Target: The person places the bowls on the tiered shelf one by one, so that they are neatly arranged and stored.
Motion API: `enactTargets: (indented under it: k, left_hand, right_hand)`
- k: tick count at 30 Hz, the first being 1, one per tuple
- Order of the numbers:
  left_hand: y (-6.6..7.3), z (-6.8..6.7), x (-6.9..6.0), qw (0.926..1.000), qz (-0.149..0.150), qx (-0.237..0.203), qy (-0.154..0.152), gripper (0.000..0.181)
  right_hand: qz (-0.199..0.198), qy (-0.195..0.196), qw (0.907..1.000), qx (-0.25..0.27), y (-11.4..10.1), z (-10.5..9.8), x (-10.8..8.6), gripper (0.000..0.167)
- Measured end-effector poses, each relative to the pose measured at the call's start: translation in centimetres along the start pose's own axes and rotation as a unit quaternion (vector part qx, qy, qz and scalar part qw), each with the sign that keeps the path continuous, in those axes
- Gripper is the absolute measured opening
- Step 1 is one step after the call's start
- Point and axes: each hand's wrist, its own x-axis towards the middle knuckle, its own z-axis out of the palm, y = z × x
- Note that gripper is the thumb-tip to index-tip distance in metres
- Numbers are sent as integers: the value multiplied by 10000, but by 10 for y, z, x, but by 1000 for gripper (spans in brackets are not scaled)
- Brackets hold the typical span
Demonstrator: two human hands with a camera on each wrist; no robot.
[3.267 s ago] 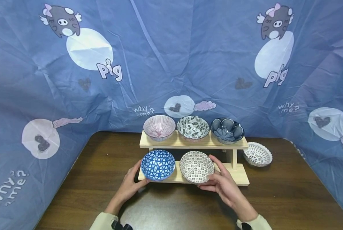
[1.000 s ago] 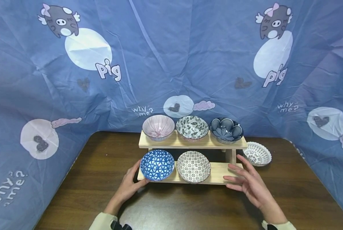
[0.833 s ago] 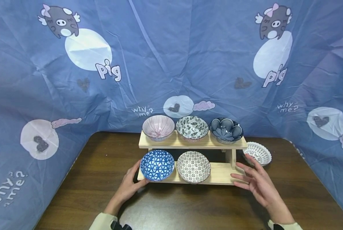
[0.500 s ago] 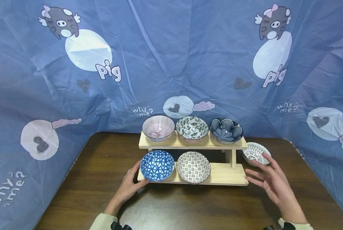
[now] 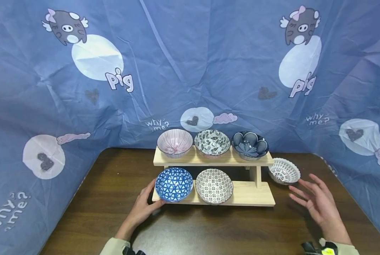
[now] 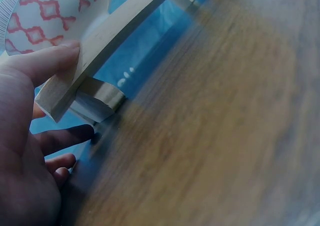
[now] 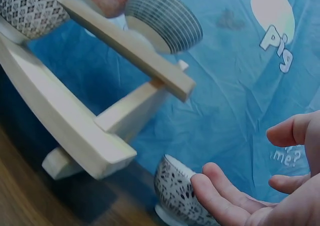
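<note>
In the head view, my left hand [image 5: 141, 205] is at the left end of the two-tier wooden shelf [image 5: 253, 194]. Its thumb lies along the lower plank [image 6: 117, 35] beside a blue triangle-patterned bowl [image 5: 174, 185], while the index finger is mostly hidden behind the wood; I grip the plank's end. To the bowl's right stands a grey-and-white patterned bowl [image 5: 214, 186]. My right hand [image 5: 322, 205], fingers spread and holding nothing, is beside a white latticed bowl [image 5: 284, 171] on the table. In the right wrist view its fingertips overlap that bowl; contact cannot be told.
The upper plank bears a pink-striped bowl [image 5: 175, 143], a leaf-patterned bowl [image 5: 212, 142] and a dark blue bowl [image 5: 249, 145]. Bare wood shows on the lower plank's right part. A blue printed cloth [image 5: 190, 71] hangs behind the brown table [image 5: 222, 230].
My right hand has let go of the grey-and-white bowl, which now stands slightly further left, and has moved right towards the white bowl. My left hand has stayed at the shelf's left end.
</note>
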Motion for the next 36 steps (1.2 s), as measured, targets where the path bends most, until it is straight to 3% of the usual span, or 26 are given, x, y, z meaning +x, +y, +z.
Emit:
enactTargets:
  k: [4,14,21,28,36]
  left_hand:
    - [0,0,0,10000,2,-1,3,88]
    - [-1,0,0,9999,116,-19,70,87]
    - [-1,0,0,9999,154,16,62,87]
    - [-2,0,0,9999,125,12,40,87]
    - [-1,0,0,9998,169,12,81,87]
  right_hand:
    - [100,147,9998,-16,0,-7,1,31]
    - [517,688,9938,-709,3,-19,10,31]
    - [1102,1239,9810,-1002,7,-21,20,63]
    - [1326,1259,9756,-1212,13,-21,29,69]
    - [1296,1420,9733,-1255,20,-18,36,76]
